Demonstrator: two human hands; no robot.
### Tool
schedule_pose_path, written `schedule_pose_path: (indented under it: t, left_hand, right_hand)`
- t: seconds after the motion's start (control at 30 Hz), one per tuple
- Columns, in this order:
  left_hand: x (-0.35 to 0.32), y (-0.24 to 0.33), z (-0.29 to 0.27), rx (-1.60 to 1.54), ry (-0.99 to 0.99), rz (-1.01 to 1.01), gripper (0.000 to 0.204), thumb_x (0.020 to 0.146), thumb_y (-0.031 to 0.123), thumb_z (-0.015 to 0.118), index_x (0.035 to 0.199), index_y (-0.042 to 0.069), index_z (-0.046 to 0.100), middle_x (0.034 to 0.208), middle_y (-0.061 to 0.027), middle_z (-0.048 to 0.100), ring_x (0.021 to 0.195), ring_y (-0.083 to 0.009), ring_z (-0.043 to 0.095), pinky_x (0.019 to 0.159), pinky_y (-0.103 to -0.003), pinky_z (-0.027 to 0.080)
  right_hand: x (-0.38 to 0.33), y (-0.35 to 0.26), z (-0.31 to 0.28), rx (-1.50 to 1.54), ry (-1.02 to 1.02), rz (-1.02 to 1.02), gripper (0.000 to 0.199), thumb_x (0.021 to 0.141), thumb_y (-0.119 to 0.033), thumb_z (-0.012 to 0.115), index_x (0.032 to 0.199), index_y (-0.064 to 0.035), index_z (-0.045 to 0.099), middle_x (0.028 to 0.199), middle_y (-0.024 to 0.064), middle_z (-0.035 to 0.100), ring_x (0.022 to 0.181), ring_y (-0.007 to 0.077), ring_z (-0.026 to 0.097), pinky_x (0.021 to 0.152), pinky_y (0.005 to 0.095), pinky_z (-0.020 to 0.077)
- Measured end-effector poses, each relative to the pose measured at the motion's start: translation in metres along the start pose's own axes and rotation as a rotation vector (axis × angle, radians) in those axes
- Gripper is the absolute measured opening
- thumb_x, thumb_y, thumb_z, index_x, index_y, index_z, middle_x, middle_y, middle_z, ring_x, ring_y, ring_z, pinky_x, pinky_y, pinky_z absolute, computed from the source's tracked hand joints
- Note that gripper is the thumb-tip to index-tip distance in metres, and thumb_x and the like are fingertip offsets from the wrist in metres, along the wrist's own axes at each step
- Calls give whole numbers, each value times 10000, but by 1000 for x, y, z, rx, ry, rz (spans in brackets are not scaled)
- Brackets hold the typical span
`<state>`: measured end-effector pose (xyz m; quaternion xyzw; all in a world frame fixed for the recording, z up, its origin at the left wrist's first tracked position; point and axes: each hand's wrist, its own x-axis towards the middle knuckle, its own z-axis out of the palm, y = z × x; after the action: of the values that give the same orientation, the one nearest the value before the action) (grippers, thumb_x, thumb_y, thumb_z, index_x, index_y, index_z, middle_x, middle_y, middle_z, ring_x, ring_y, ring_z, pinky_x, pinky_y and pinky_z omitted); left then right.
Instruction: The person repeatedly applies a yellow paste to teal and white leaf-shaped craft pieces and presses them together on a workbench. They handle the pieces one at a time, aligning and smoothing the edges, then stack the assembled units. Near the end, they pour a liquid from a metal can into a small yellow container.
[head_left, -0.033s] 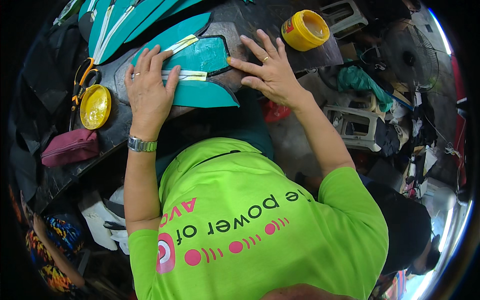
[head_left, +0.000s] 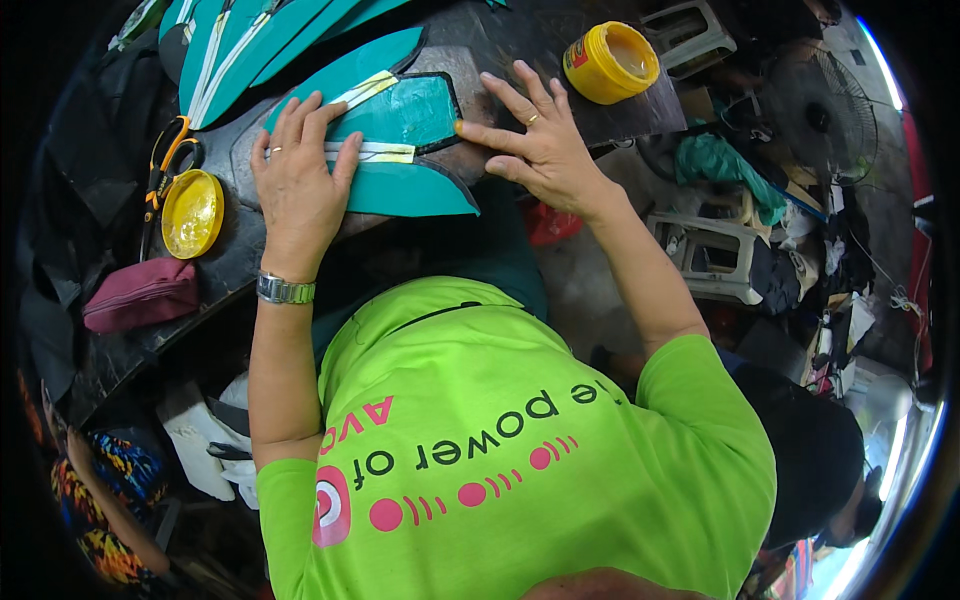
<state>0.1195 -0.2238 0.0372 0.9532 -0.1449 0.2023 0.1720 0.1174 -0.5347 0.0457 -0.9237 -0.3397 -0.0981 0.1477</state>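
Note:
My left hand (head_left: 300, 195) lies with its fingers stretched out on a teal cut piece (head_left: 405, 190), holding it flat against a dark worn slab. The piece has two curved wings and a glossy middle tongue (head_left: 415, 108) edged in black. Pale yellow and white strips (head_left: 375, 152) run along both sides of the tongue; my left fingers cover part of them. My right hand (head_left: 550, 145) has its fingers spread, and its index fingertip, coated in something yellowish, touches the tongue's black edge. It grips nothing.
An uncapped yellow jar (head_left: 612, 62) stands at the far right of the table. More teal pieces (head_left: 265, 50) lie at the far left. Orange-handled scissors (head_left: 165, 160), a yellow lid (head_left: 192, 213) and a maroon pouch (head_left: 142, 295) are left of my hand. A fan (head_left: 820, 110) stands at right.

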Motion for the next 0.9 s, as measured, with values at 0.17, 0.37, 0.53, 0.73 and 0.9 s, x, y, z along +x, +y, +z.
schedule_pose_path:
  t: [0.17, 0.37, 0.53, 0.73, 0.9]
  left_hand:
    - [0, 1, -1, 9, -10, 14, 395, 954, 373, 641, 1287, 161, 622, 1429, -92, 567, 1405, -277, 450, 1172, -518, 261]
    - [-2, -2, -1, 0, -18, 14, 407, 955, 379, 640, 1297, 158, 617, 1435, -91, 563, 1409, -277, 445, 1173, -520, 259]
    - [0, 0, -3, -7, -54, -5, 460, 941, 372, 663, 1340, 155, 590, 1458, -108, 536, 1414, -299, 435, 1174, -524, 255]
    - [-1, -20, -44, -374, -264, 139, 852, 708, 427, 857, 1444, 159, 520, 1521, -120, 468, 1464, -354, 364, 1216, -563, 192]
    - [-11, -26, -51, -304, -334, 232, 899, 586, 447, 910, 1382, 186, 584, 1544, -86, 457, 1492, -349, 329, 1232, -573, 174]
  right_hand:
    - [25, 11, 10, 238, 102, 47, 437, 1031, -539, 452, 1381, -342, 623, 1619, 90, 348, 1522, 364, 213, 1196, 668, 68]
    - [10, -2, 20, 10, 15, 93, 526, 1016, -563, 457, 1514, -393, 456, 1634, 103, 321, 1539, 373, 176, 1197, 671, 83]
    - [-8, -14, -20, 118, -10, 53, 374, 1026, -490, 523, 1237, -272, 742, 1554, 132, 433, 1478, 362, 313, 1195, 586, 222]
    - [-11, 63, -103, 214, 421, 390, 407, 1023, -425, 562, 1171, -96, 749, 1286, 163, 629, 1200, 305, 563, 1012, 385, 459]
    - [-2, 112, -101, -538, 143, 512, 614, 1031, -605, 376, 1061, -149, 785, 1217, 150, 668, 1176, 341, 599, 1011, 431, 461]
